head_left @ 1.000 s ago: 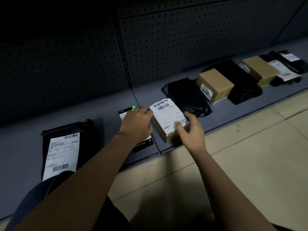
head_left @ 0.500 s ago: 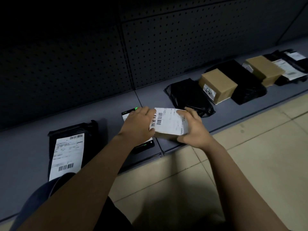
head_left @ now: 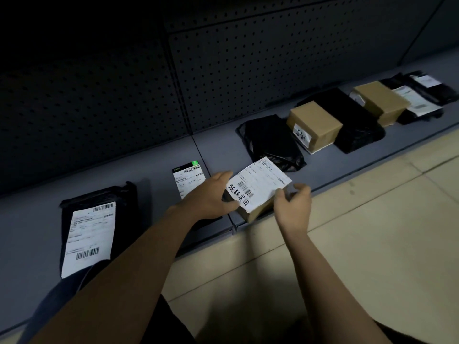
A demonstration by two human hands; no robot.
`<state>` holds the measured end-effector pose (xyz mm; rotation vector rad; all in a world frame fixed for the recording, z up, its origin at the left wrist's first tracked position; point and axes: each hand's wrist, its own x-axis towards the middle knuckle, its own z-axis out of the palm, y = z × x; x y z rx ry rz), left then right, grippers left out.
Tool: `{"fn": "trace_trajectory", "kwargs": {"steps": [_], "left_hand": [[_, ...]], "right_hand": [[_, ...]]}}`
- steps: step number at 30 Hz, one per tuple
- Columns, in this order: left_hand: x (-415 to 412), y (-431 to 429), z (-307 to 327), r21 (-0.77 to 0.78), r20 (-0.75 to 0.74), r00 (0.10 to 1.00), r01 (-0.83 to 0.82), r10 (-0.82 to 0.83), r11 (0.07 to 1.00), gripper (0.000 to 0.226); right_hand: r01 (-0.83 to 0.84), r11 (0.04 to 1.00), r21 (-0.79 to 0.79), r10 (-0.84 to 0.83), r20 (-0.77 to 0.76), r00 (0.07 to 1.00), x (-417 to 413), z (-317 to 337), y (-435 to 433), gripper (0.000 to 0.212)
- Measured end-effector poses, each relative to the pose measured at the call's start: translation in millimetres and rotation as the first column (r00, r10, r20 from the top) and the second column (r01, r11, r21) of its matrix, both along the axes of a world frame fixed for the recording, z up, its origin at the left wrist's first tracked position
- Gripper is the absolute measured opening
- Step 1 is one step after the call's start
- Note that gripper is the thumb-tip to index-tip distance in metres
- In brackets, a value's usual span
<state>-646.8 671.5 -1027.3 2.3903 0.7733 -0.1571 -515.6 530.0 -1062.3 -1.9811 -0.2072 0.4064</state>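
Grey shelf (head_left: pixel 223 150) edge, labelled box (head_left: pixel 258 187) between gripping left hand (head_left: pixel 208 197) and pinching right hand (head_left: pixel 294 207).

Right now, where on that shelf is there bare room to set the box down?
Bare shelf lies between the labelled black bag and the green-cornered parcel, and behind the held box. Rightward, brown boxes and black bags crowd together.

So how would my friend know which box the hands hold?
Look along the grey shelf under the pegboard wall. At its front edge the left hand and right hand hold a small box. Unlike the brown boxes to the right, a white label with handwritten black characters covers its top.
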Motion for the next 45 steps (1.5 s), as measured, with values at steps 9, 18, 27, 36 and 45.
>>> {"fn": "trace_trajectory", "kwargs": {"steps": [9,18,27,36,45], "left_hand": [[16.1,-26.0,-5.6,-0.245,0.027,0.977,-0.196,0.209,0.949,0.038],[22.8,-46.2,-0.3,-0.748,0.239,0.821,-0.186,0.519,0.637,0.051],[24.9,-76.2,8.1,-0.775,0.293,0.702,-0.223,0.649,0.591,0.056],[24.6,-144.8,140.8,-0.825,0.125,0.746,-0.289,0.654,0.487,0.041],[32.0,-198.8,365.8,-0.812,0.115,0.886,-0.176,0.449,0.557,0.045]], "right_hand": [[-0.078,0.976,0.201,0.124,-0.225,0.967,-1.3,-2.9,-15.2,0.011],[-0.034,0.927,0.374,0.153,-0.295,0.943,13.7,15.3,-26.4,0.017],[-0.223,0.975,0.018,0.221,0.086,0.972,42.9,33.1,-56.4,0.021],[-0.355,0.722,-0.594,0.599,0.280,0.751,54.0,168.8,-148.8,0.031],[-0.194,0.766,-0.613,0.469,0.325,0.821,28.5,404.9,-239.8,0.036]]}}
